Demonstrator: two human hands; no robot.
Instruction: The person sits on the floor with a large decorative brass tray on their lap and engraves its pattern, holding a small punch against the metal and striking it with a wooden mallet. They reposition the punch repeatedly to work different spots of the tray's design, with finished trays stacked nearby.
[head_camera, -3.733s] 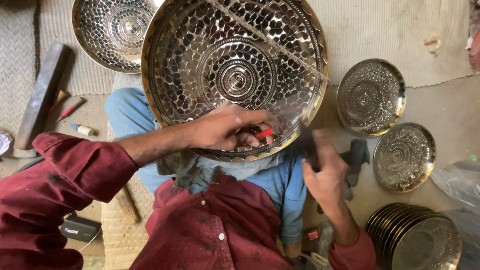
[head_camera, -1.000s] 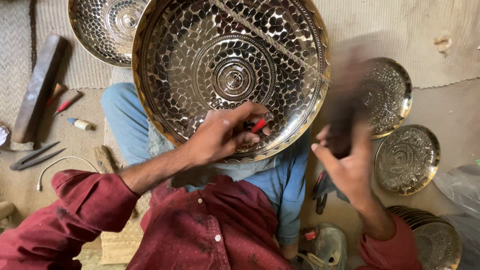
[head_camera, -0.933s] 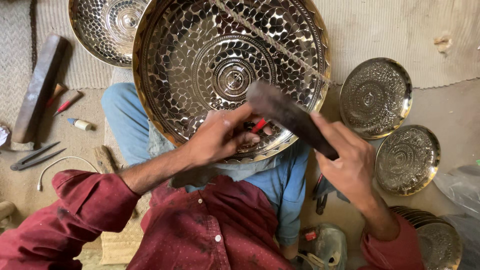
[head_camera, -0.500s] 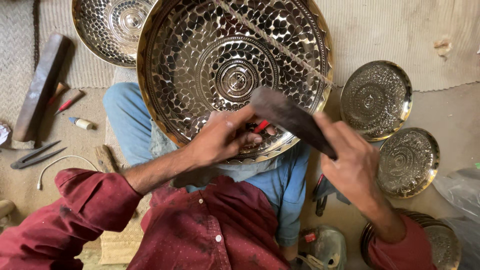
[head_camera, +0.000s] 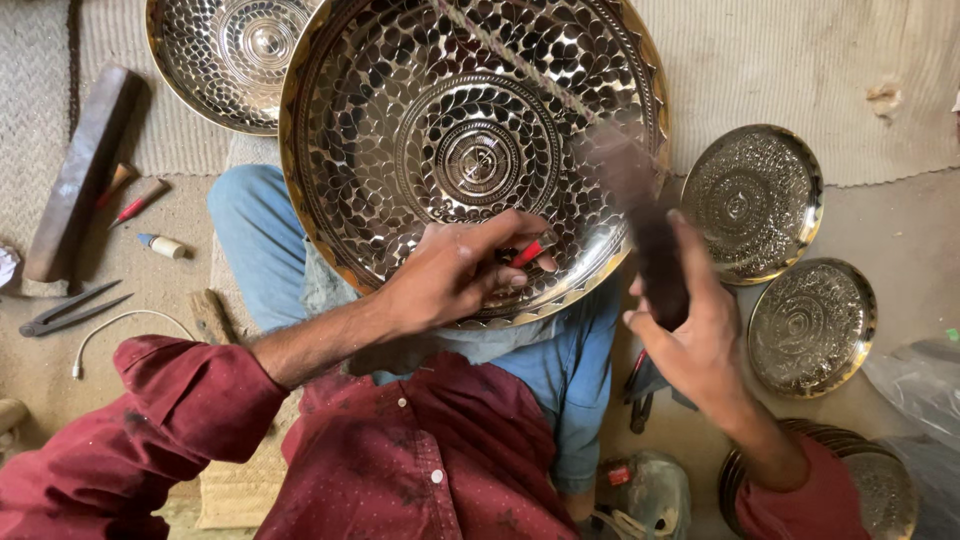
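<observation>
While the left hand (head_camera: 450, 275) pins a red-tipped punch (head_camera: 528, 252) to the big tray (head_camera: 400, 130) on my lap, the right hand (head_camera: 690, 340) grips a blurred hammer (head_camera: 640, 215); I judge most scales done, near rim remaining.

Blurred, hidden and cropped parts

The hammer (head_camera: 640, 215) head smears into blur at 1 o'clock; the left hand (head_camera: 455, 275) hides most of the red tool (head_camera: 527, 252); the big bowl (head_camera: 400, 130) and second bowl (head_camera: 225, 60) are cut at 12, the plate stack (head_camera: 890, 490) at 5.
</observation>
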